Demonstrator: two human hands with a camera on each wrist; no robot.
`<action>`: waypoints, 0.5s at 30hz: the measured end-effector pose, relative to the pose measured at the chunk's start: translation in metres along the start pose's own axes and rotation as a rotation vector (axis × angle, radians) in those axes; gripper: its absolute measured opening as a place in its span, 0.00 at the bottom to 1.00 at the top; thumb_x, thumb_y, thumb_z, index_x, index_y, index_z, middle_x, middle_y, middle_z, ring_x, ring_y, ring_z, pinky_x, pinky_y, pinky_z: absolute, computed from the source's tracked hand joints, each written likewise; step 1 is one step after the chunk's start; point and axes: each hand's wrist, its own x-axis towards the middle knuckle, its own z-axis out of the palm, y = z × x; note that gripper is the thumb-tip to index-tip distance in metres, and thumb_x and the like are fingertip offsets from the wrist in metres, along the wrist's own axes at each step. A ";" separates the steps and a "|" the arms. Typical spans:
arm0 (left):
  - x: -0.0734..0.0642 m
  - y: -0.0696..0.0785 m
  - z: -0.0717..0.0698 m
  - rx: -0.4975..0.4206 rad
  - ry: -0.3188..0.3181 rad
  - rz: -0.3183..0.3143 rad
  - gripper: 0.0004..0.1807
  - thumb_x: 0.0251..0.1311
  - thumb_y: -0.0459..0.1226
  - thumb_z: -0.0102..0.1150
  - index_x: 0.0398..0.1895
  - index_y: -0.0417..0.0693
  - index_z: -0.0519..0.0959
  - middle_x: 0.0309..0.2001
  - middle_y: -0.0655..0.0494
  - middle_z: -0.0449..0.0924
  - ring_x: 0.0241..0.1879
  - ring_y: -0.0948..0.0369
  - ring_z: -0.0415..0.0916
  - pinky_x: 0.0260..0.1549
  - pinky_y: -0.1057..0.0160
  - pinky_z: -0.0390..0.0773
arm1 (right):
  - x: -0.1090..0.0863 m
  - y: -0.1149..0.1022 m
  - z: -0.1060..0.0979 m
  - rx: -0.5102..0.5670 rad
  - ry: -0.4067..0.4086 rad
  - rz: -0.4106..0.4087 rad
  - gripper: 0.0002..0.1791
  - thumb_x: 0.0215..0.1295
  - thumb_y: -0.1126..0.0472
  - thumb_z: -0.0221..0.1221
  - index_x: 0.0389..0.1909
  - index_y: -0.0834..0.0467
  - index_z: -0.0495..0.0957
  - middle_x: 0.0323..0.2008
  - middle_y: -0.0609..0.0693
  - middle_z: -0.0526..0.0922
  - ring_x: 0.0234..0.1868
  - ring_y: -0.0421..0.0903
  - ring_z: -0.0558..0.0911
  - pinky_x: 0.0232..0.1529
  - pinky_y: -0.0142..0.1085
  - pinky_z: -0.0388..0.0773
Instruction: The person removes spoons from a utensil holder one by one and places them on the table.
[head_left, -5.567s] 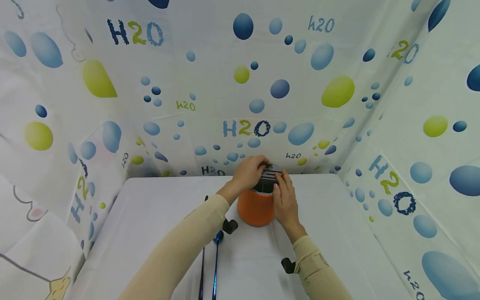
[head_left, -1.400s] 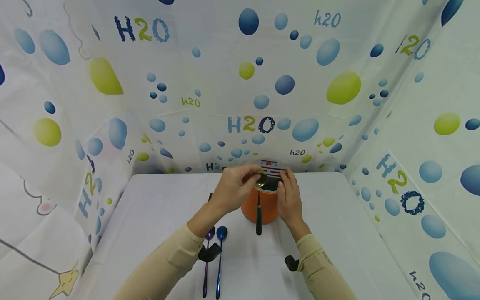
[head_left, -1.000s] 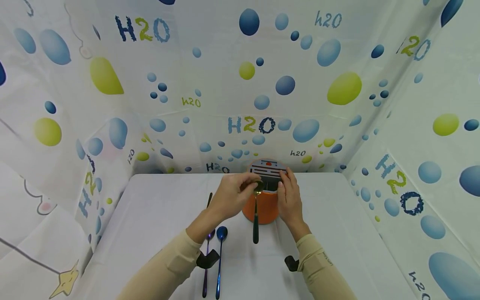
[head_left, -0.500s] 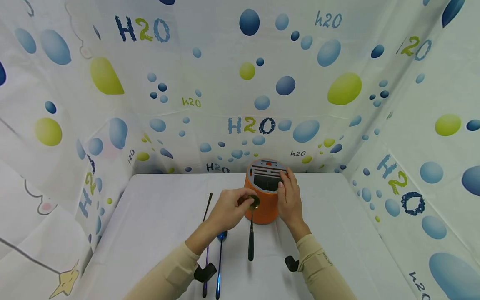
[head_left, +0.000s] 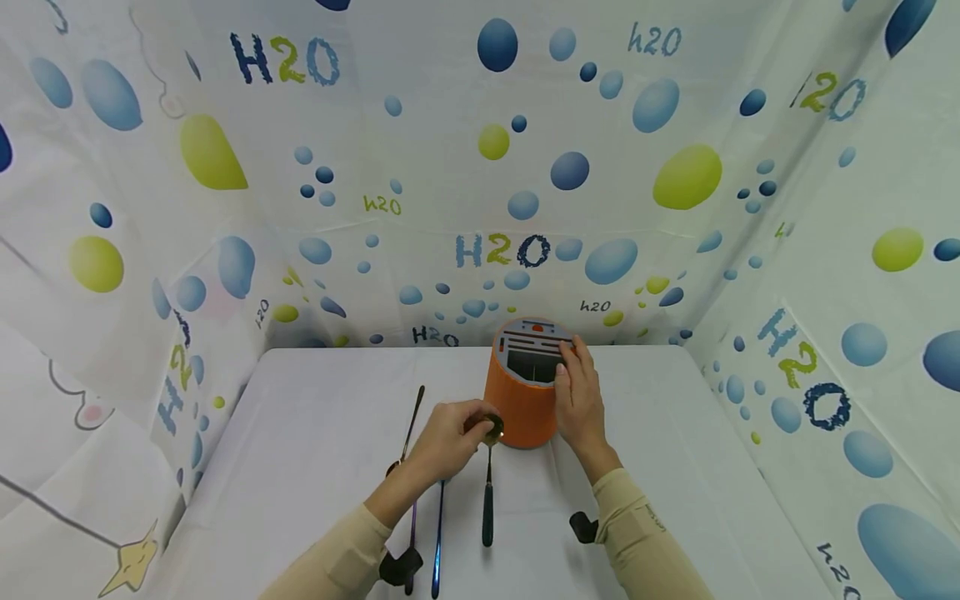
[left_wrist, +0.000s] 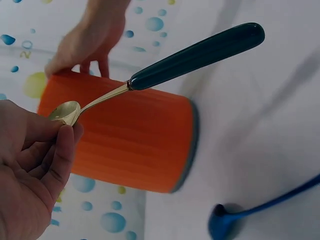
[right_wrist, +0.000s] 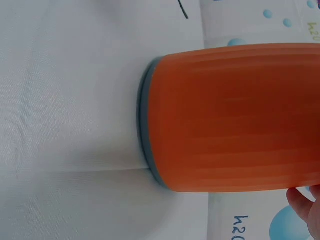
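Note:
In the head view my left hand [head_left: 450,440] pinches a gold spoon [head_left: 488,512] by its bowl, in front and left of an orange utensil holder [head_left: 517,412]. The spoon's dark green handle [left_wrist: 200,57] points down towards the front of the table, and up to the right in the left wrist view. With its fingers over the rim and along the side, my right hand [head_left: 581,404] holds the holder at its right. The holder stands upright, its grey top slotted, with a dark opening at the front. Its orange wall [right_wrist: 230,120] fills much of the right wrist view.
On the white table lie a blue spoon [head_left: 438,546] and a purple spoon [head_left: 413,529], partly under my left forearm. Another slim dark handle [head_left: 415,417] lies behind them. A printed curtain [head_left: 420,167] encloses the back and sides.
My left hand was at the holder's top; it has since drawn the gold spoon away, down and towards the front left. My right hand stays on the holder.

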 end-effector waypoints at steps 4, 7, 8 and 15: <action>-0.006 -0.015 0.002 -0.005 -0.021 -0.038 0.07 0.70 0.29 0.63 0.47 0.41 0.86 0.36 0.53 0.89 0.29 0.64 0.83 0.26 0.69 0.83 | 0.000 0.001 0.000 -0.006 0.001 0.004 0.28 0.84 0.50 0.39 0.78 0.54 0.65 0.82 0.51 0.57 0.76 0.59 0.65 0.71 0.62 0.66; -0.008 -0.024 0.003 -0.016 -0.044 -0.046 0.09 0.69 0.28 0.62 0.49 0.37 0.85 0.37 0.49 0.89 0.29 0.60 0.85 0.24 0.69 0.83 | 0.000 0.002 0.001 -0.007 0.002 0.005 0.28 0.84 0.50 0.39 0.78 0.54 0.66 0.82 0.49 0.57 0.76 0.59 0.65 0.71 0.62 0.67; -0.009 -0.027 0.004 -0.020 -0.051 -0.052 0.09 0.69 0.28 0.63 0.49 0.37 0.85 0.38 0.48 0.89 0.30 0.59 0.85 0.24 0.69 0.83 | 0.000 0.003 0.001 -0.009 0.003 0.005 0.28 0.84 0.50 0.39 0.78 0.54 0.66 0.82 0.49 0.57 0.76 0.59 0.65 0.71 0.61 0.67; -0.012 -0.042 0.009 -0.010 -0.089 -0.111 0.08 0.69 0.28 0.62 0.48 0.39 0.86 0.39 0.48 0.90 0.31 0.58 0.86 0.24 0.69 0.83 | 0.001 0.003 0.002 -0.005 0.004 -0.006 0.28 0.84 0.51 0.39 0.78 0.54 0.66 0.82 0.52 0.58 0.76 0.58 0.65 0.71 0.61 0.67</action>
